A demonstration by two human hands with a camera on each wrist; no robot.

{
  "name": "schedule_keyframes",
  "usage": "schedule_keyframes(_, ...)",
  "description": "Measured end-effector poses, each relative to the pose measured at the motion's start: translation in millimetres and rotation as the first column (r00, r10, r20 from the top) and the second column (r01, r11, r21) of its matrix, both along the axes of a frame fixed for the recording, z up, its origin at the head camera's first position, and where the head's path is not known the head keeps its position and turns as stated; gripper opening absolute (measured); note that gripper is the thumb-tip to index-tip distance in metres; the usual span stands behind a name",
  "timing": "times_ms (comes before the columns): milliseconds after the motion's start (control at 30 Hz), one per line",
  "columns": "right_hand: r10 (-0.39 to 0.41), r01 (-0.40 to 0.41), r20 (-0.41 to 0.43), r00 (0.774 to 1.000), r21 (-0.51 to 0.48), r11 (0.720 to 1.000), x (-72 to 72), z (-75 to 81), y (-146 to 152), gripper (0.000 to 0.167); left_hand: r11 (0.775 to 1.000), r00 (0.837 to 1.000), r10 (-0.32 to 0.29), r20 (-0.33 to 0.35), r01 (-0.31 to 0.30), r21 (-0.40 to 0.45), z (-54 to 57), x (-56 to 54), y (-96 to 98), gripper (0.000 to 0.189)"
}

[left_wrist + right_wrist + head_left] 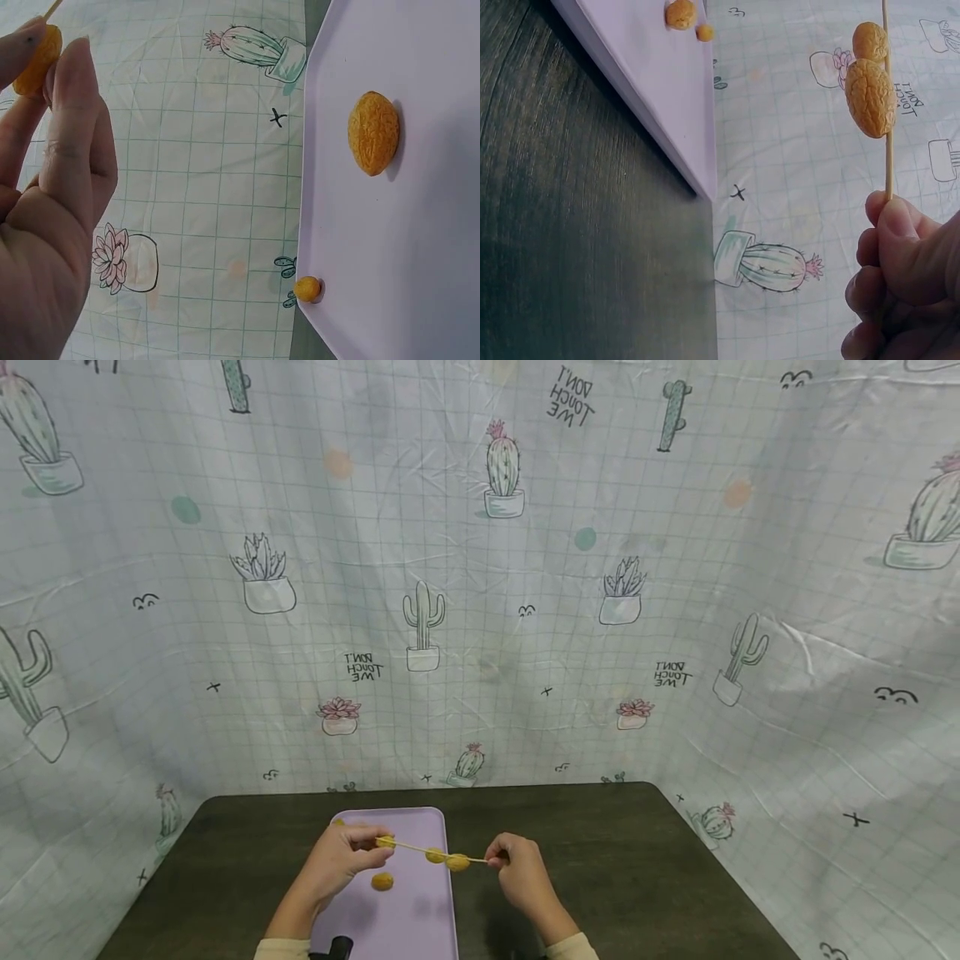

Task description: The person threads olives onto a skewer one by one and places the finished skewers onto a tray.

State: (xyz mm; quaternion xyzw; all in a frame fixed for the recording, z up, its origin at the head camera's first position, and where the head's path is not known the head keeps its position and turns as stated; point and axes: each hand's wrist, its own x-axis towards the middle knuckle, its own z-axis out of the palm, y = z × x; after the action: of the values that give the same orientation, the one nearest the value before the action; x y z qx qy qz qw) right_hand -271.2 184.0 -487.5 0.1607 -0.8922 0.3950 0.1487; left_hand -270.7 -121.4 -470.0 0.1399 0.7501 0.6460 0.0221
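My right hand [522, 872] pinches a thin wooden skewer [889, 166] between thumb and fingers near one end. Two wrinkled yellow baby potatoes sit on the skewer side by side, a larger potato [870, 99] and a smaller potato [870, 42]. At the skewer's other end, my left hand [333, 862] holds a third potato [39, 64] between thumb and fingertips. A length of bare skewer shows between that potato and the other two. Both hands are raised over the tray, the skewer sloping slightly down toward the right.
A lilac tray [408, 927] lies on the dark wooden table [637, 877]. On it rest a loose potato [382, 882] and a small one [307, 289] near the far left corner. Behind the table hangs a cactus-print cloth [465, 552].
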Motion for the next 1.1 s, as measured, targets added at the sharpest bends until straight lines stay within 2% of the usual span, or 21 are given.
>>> schedule_keyframes(200, 0.007, -0.007, -0.006, 1.0, -0.007, 1.0, 0.3, -0.2, -1.3, 0.028, 0.999, 0.999, -0.03, 0.019, 0.03, 0.038, -1.3, 0.7, 0.6, 0.034)
schedule_keyframes(433, 0.014, -0.013, 0.021, 1.0, -0.015, 1.0, 1.1, 0.3, -2.1, 0.021, 0.998, 0.998, -0.048, 0.033, 0.047, 0.033, -3.4, -0.5, 1.4, 0.034)
schedule_keyframes(733, 0.034, -0.034, 0.002, 0.999, -0.032, 0.999, 3.8, 4.0, -4.2, 0.024, 0.996, 0.996, -0.076, 0.037, 0.074, 0.051, -3.8, -1.0, 1.9, 0.035)
schedule_keyframes(1100, 0.059, -0.057, 0.05, 0.997, -0.044, 0.997, 3.3, 3.8, -4.9, 0.019, 0.994, 0.993, -0.095, 0.068, 0.092, 0.051, -2.3, -0.8, 3.6, 0.038)
